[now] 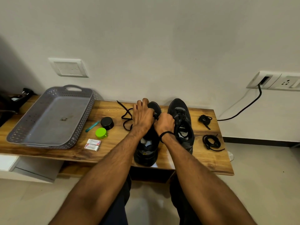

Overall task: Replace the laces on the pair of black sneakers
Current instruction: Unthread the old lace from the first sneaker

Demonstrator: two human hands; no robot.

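Observation:
Two black sneakers stand side by side on the wooden bench (113, 148), toes toward the wall. My left hand (142, 116) lies over the front of the left sneaker (146, 151), fingers curled around its toe area. My right hand (164, 125) is fisted beside it and pinches a black lace (156, 117) at the left sneaker's eyelets. The rest of that lace (125, 117) trails in loops on the bench to the left. The right sneaker (182, 124) is laced and untouched. Two bundled black laces (204, 119) (211, 142) lie to its right.
A grey perforated tray (48, 117) sits at the bench's left. Between it and the sneakers lie a black round lid (107, 123), a green cap (101, 133), a teal pen (92, 126) and two small white boxes (92, 144). A cable (243, 109) hangs from the wall socket at right.

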